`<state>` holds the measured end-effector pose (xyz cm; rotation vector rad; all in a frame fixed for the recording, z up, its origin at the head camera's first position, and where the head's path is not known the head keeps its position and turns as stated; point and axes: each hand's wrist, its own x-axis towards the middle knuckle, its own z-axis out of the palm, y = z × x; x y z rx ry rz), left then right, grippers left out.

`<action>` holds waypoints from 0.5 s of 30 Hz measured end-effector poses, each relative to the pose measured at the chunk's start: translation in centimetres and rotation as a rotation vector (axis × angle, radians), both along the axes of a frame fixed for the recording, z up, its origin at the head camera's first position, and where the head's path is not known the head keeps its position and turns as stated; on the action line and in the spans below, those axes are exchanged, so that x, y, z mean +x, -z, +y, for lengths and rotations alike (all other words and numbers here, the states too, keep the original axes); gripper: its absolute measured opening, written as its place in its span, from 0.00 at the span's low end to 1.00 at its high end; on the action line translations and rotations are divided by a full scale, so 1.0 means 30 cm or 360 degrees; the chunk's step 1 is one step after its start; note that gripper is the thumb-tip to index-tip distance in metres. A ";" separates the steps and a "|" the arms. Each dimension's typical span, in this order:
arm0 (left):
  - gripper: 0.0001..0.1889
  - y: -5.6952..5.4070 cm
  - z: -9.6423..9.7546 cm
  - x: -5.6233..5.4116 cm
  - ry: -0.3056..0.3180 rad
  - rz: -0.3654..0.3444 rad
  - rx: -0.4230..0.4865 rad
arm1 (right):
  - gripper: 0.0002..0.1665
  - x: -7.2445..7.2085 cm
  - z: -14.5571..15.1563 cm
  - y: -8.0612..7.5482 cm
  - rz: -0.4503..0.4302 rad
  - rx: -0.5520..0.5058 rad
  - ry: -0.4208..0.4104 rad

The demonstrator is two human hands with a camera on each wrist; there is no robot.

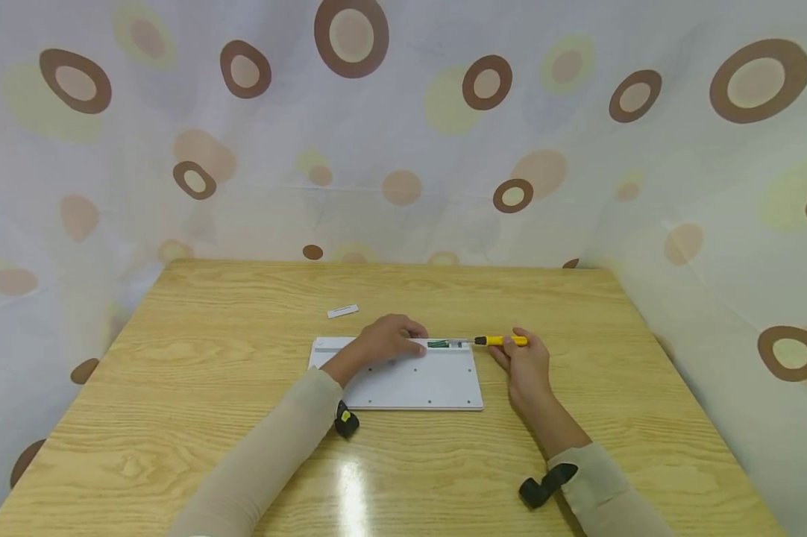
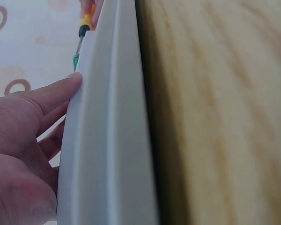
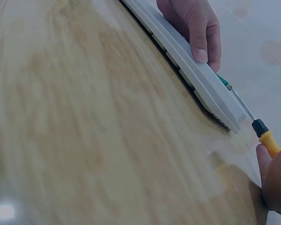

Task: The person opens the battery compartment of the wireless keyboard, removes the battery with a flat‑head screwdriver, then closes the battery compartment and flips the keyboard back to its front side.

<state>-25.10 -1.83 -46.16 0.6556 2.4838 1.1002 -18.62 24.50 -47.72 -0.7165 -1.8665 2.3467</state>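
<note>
White keyboard (image 1: 417,384) face down, green battery (image 1: 437,344) exposed, left hand (image 1: 390,338) gripping keyboard, right hand (image 1: 529,369) grasping yellow screwdriver (image 1: 494,341)

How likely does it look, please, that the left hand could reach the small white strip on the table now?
Probably yes: nothing visible blocks the way between the left hand and the small white strip, though the hand grips the white keyboard and might have to let go first.
</note>
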 end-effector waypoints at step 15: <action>0.15 0.000 0.001 -0.003 -0.0006 -0.0023 -0.0014 | 0.32 -0.003 -0.002 -0.010 -0.0052 -0.0091 0.0040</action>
